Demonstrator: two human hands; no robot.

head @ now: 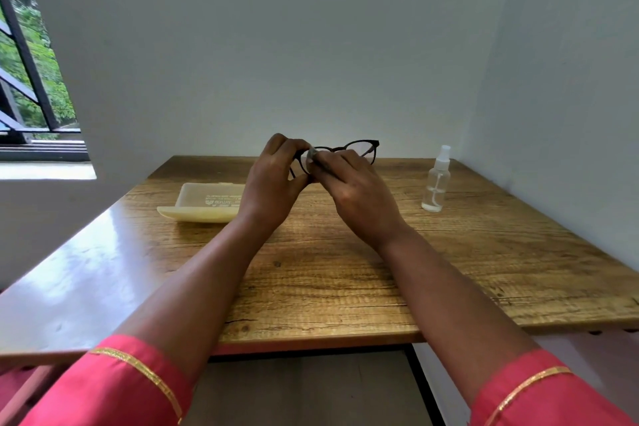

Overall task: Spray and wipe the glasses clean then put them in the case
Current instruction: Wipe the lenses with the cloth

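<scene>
Black-framed glasses are held up above the far middle of the wooden table. My left hand pinches the left lens rim between thumb and fingers. My right hand presses a small grey cloth against that same lens; most of the cloth is hidden by the fingers. The right lens sticks out free beyond my right hand. A cream glasses case lies on the table to the left, partly behind my left wrist. A clear spray bottle with a white nozzle stands upright at the right.
White walls close the table in at the back and on the right. A window with dark bars opens at the far left. The table's front edge runs under my forearms, with pink sleeves at the bottom corners.
</scene>
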